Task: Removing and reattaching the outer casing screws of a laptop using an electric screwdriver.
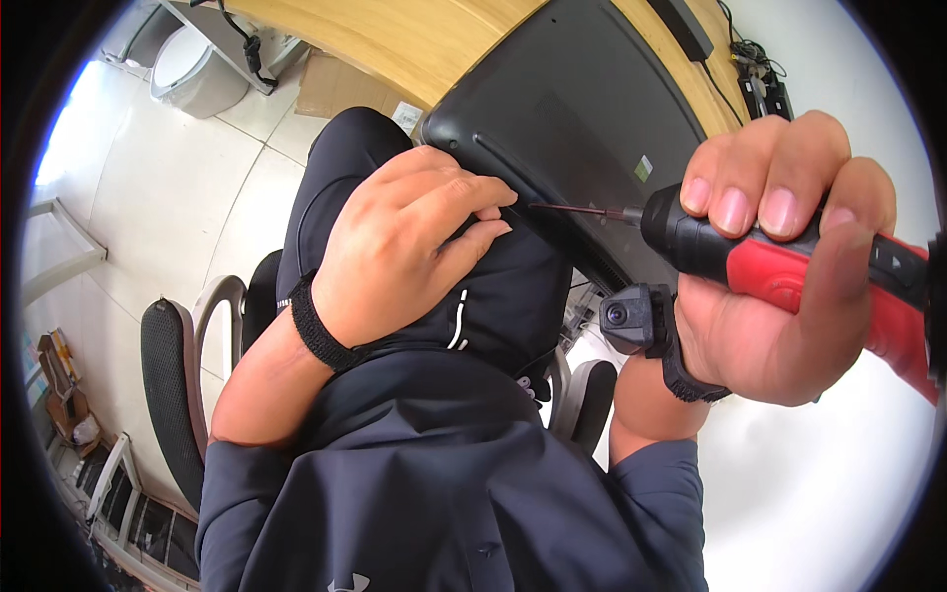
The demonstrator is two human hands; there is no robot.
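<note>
Smooth screwdriver casing [764, 271], apparently plastic

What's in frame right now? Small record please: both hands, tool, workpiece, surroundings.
Left grip: thumb and index tips close together near the panel's lower edge; anything pinched is too small to tell
Right grip: wrapped around a red-and-black power driver
Tool bit: long, thin, pointing toward the left fingertips; contact with the panel unclear
Workpiece: large black panel, overlapping the wooden tabletop in view
Wrists: dark strap on left; small black camera on right
Surroundings: white bin, chair armrest
</note>
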